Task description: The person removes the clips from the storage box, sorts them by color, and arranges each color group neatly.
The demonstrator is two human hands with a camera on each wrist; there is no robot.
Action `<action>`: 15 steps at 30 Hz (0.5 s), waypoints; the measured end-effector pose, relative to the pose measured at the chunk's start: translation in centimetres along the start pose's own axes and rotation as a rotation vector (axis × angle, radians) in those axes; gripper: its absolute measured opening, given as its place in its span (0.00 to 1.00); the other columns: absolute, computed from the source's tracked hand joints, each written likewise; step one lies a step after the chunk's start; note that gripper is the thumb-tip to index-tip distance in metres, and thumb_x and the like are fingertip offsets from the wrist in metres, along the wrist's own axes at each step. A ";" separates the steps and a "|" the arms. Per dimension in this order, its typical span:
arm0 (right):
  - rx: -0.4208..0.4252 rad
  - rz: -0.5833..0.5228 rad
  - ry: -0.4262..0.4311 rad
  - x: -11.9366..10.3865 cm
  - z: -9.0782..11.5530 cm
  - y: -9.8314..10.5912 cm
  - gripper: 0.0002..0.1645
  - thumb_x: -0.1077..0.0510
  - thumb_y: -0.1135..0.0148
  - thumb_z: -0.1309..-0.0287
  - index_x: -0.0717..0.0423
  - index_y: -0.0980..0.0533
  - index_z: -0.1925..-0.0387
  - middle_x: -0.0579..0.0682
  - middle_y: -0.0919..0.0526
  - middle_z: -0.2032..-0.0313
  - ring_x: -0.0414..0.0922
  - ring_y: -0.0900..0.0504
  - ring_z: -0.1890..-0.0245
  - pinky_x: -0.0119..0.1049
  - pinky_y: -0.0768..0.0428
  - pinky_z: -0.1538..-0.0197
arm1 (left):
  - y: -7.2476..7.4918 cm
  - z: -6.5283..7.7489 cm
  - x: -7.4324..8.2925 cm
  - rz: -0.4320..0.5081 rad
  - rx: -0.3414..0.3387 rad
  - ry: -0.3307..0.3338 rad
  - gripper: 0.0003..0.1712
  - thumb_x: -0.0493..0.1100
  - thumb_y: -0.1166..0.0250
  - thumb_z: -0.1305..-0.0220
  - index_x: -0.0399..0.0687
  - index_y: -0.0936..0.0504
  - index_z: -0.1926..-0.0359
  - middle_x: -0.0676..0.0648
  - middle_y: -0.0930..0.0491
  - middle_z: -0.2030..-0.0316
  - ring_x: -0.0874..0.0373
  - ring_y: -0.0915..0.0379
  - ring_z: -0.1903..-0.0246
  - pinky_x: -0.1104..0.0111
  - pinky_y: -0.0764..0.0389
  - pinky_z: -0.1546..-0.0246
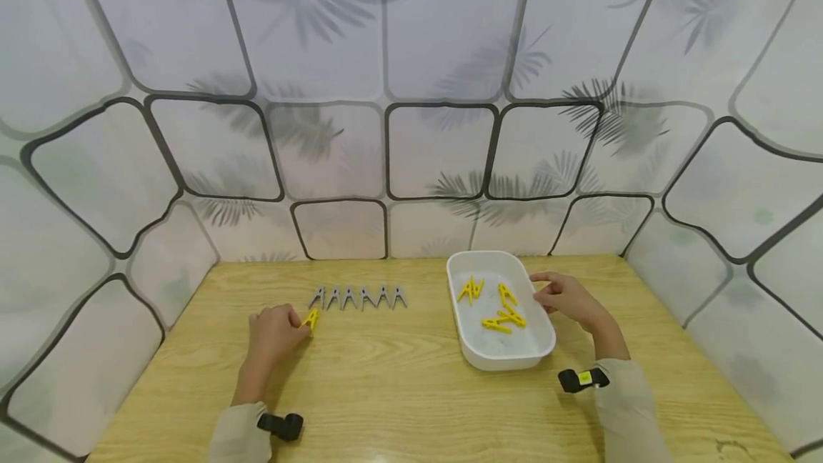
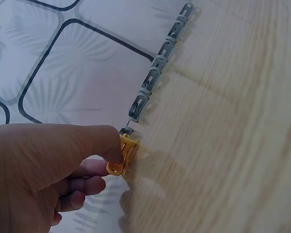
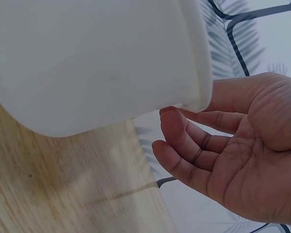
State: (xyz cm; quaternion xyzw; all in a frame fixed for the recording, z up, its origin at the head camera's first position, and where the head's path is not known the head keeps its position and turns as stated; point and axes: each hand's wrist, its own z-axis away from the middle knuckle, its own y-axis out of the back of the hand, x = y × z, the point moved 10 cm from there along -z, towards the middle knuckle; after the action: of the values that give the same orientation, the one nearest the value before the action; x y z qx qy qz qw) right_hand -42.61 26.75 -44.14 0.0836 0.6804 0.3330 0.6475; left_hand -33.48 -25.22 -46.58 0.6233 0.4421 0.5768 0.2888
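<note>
My left hand (image 1: 273,334) pinches a yellow clothespin (image 1: 311,321) between thumb and forefinger, at the left end of a row of grey clothespins (image 1: 349,298). In the left wrist view, that yellow clothespin (image 2: 122,154) is close beside the nearest grey one, partly covered by my thumb. The grey clothespins stand side by side with their legs spread. On the right, my right hand (image 1: 567,297) grips the side rim of a white plastic tub (image 1: 504,359). Its curled fingers (image 3: 177,126) show below the rim in the right wrist view. Several yellow clothespins (image 1: 497,324) lie inside the tub.
The wooden table (image 1: 386,406) runs back to a patterned cloth wall (image 1: 440,148), with similar walls at both sides. A black wrist camera (image 1: 281,426) is strapped to the left wrist, and another camera (image 1: 583,379) to the right.
</note>
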 end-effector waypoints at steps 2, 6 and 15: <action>0.000 -0.002 0.003 0.0 0.0 0.1 0.30 0.63 0.43 0.29 0.74 0.36 0.31 0.62 0.15 0.61 0.42 0.17 0.68 0.44 0.15 0.58 | -0.1 0.0 0.0 -0.008 -0.018 0.005 0.15 0.44 0.26 0.48 0.46 0.25 0.79 0.49 0.23 0.79 0.51 0.32 0.74 0.53 0.42 0.59; -0.004 -0.006 0.007 -0.1 0.1 0.1 0.31 0.64 0.43 0.29 0.75 0.37 0.31 0.63 0.15 0.61 0.42 0.17 0.68 0.45 0.15 0.57 | -0.3 0.0 0.1 -0.016 -0.056 0.013 0.15 0.47 0.26 0.49 0.45 0.24 0.77 0.48 0.24 0.76 0.50 0.33 0.72 0.53 0.42 0.59; -0.006 0.006 0.022 -0.4 0.3 0.0 0.30 0.64 0.43 0.29 0.76 0.37 0.32 0.63 0.14 0.61 0.42 0.17 0.68 0.46 0.15 0.57 | 0.5 0.2 0.9 0.045 -0.105 0.029 0.23 0.49 0.28 0.41 0.37 0.22 0.55 0.33 0.26 0.53 0.33 0.33 0.51 0.42 0.40 0.50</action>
State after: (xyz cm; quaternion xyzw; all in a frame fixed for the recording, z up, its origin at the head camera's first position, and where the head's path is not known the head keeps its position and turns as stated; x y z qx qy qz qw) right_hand -42.30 26.63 -43.81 0.0801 0.6861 0.3380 0.6392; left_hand -33.24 -24.66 -45.75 0.6086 0.4013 0.6144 0.3019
